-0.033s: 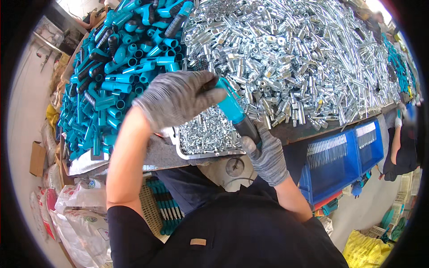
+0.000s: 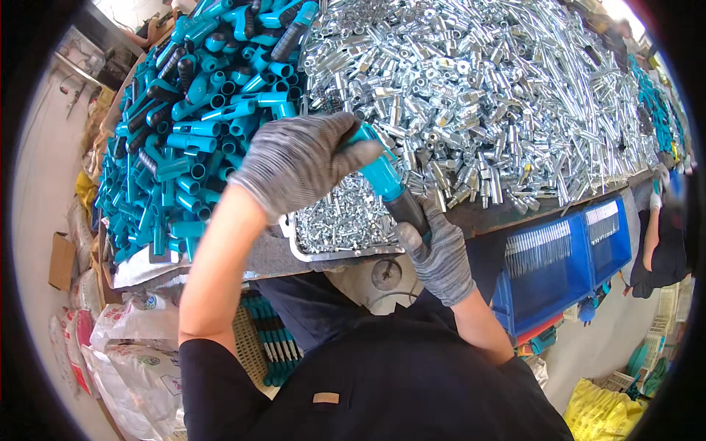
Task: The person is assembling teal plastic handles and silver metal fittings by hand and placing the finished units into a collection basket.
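Above the small parts tray, a teal tool handle (image 2: 382, 176) with a black grip section slants between my gloved hands. My left hand (image 2: 294, 162), in a grey striped glove, is closed around its upper end, thumb pressed along it. Lower down, my right hand (image 2: 443, 257), gloved alike, wraps the black end between thumb and fingers. Behind my left hand rises a heap of teal and black handles (image 2: 195, 143). A pile of shiny metal fittings (image 2: 471, 88) fills the bench beyond my right hand. Small screw-like parts (image 2: 342, 220) lie in the white tray (image 2: 323, 256) just below the handle.
Blue bins (image 2: 540, 275) hang on the bench front at right, with rows of thin metal rods. A crate with finished-looking teal handles (image 2: 272, 342) stands low at left. White sacks (image 2: 136, 367) are on the left; a yellow bag (image 2: 603, 411) and another person's arm (image 2: 652, 239) at right.
My left hand and forearm have shifted slightly to the right at the handle's upper end. My right hand and the handle hold nearly the same place.
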`<state>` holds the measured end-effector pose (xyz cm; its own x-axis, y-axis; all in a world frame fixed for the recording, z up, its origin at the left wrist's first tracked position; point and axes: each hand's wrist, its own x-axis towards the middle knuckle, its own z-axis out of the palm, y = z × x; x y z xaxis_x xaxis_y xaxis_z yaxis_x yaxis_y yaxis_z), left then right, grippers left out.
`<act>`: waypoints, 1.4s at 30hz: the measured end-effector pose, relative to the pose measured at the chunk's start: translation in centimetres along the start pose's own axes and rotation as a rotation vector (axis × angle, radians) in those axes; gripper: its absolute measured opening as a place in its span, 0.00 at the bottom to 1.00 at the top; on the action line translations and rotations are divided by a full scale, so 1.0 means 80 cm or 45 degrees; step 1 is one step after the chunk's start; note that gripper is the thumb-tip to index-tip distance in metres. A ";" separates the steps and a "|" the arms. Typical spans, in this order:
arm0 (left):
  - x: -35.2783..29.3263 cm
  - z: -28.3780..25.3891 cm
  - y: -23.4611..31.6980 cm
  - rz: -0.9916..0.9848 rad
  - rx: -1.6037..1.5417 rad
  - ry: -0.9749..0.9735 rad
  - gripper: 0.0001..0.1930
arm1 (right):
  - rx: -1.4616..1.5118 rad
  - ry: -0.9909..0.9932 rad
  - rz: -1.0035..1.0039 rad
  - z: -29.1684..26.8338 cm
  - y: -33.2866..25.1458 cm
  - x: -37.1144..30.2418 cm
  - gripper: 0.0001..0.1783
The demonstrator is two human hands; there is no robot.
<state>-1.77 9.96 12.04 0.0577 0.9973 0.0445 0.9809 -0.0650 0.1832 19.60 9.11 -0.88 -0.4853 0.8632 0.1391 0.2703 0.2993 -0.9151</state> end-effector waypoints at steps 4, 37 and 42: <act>0.009 0.045 -0.015 0.505 -0.302 0.630 0.26 | 0.514 -0.141 0.093 0.002 0.007 -0.005 0.30; 0.035 0.015 -0.006 0.242 -1.547 0.018 0.25 | 1.064 -0.733 0.779 0.007 0.050 -0.037 0.34; 0.031 0.065 -0.059 0.060 -1.326 0.185 0.21 | 1.519 -0.693 0.717 -0.051 -0.002 -0.003 0.29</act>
<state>-5.27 12.92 6.19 0.0011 0.9840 0.1782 0.3305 -0.1686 0.9286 23.08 10.50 0.77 -0.8772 0.4073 -0.2542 -0.1862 -0.7766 -0.6019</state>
